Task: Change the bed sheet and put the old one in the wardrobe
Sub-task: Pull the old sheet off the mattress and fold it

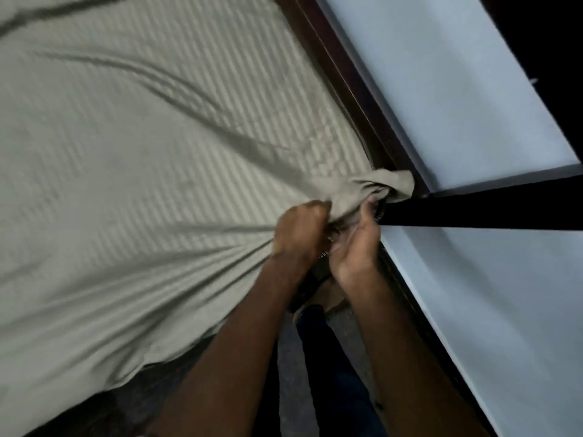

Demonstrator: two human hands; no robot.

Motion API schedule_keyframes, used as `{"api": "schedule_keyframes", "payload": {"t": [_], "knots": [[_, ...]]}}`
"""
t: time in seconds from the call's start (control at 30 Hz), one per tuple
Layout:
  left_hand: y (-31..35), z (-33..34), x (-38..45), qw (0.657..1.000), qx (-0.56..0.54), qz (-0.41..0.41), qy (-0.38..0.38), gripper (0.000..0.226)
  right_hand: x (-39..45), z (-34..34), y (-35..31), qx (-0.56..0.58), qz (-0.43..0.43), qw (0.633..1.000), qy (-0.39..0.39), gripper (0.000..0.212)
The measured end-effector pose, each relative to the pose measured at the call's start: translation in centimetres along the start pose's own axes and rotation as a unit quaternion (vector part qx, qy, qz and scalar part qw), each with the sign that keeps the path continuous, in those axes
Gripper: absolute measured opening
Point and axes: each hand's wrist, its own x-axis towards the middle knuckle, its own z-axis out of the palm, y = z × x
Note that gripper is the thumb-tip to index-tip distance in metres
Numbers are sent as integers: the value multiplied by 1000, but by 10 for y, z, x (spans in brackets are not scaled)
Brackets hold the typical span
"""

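Bare forearms [227, 348], dark blue trousers [331, 367], brown sandal [328, 294]

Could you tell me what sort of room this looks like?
Most likely a bedroom: a striped bed sheet spread over a bed, a dark wooden bed frame, and both hands bunching the sheet at a corner.

Sheet [132, 159] cut off at left and top edges; whole frame motion-blurred; left hand [299, 234] fingers buried in bunched cloth; right hand [356, 244] fingertips hidden under sheet corner; mattress corner unseen
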Motion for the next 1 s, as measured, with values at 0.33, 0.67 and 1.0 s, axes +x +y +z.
{"api": "schedule_keyframes", "payload": {"t": [0.33, 0.67, 1.0], "knots": [[6, 52, -47, 977, -102, -121, 146, 76, 42, -3, -12, -242, -170, 946, 131, 12], [-56, 74, -105, 953, -153, -191, 177, 56, -17, -23, 117, -381, -121, 912, 96, 36], [-170, 95, -235, 919, -177, -268, 230, 53, -115, -5, 267, -440, 17, 898, 5, 38]]}}
